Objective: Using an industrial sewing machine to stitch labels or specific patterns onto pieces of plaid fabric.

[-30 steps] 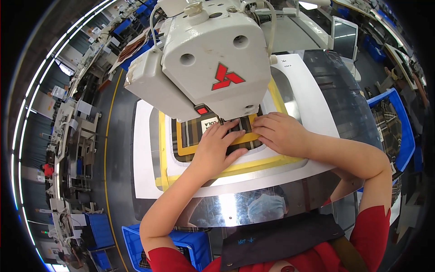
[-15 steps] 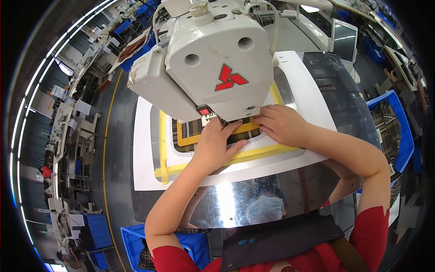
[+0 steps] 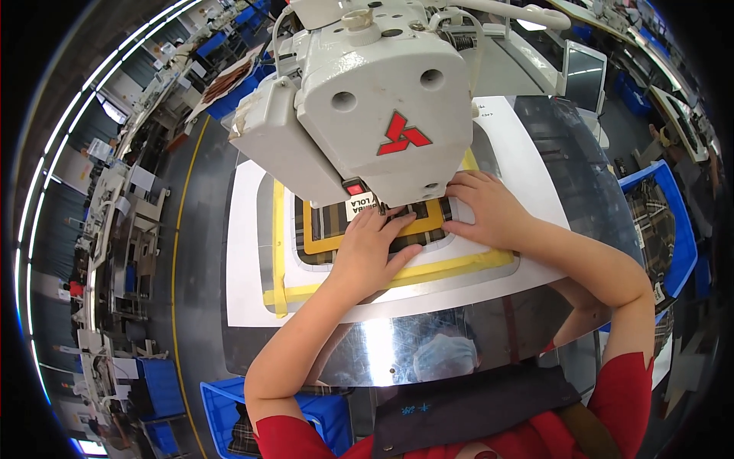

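Note:
Under the white sewing machine head lies a brown-and-black plaid fabric piece with a yellow rectangular frame on top. A white printed label sits by the needle area, partly hidden by the machine. My left hand lies over the frame's near side, fingers stretched toward the label and thumb apart. Its fingertips are partly covered by the machine head. At the frame's right end my right hand rests with fingers spread, fingertips beside the fabric edge. Neither hand wraps round anything.
A white sheet bordered inside with yellow tape surrounds the fabric on a shiny metal table. Blue bins with plaid pieces stand at the lower left and right. A screen is at the back right.
The machine and sheet sit slightly lower and to the right in view. My right hand's fingers have spread and its thumb has moved apart. More of the label shows beside my left fingertips.

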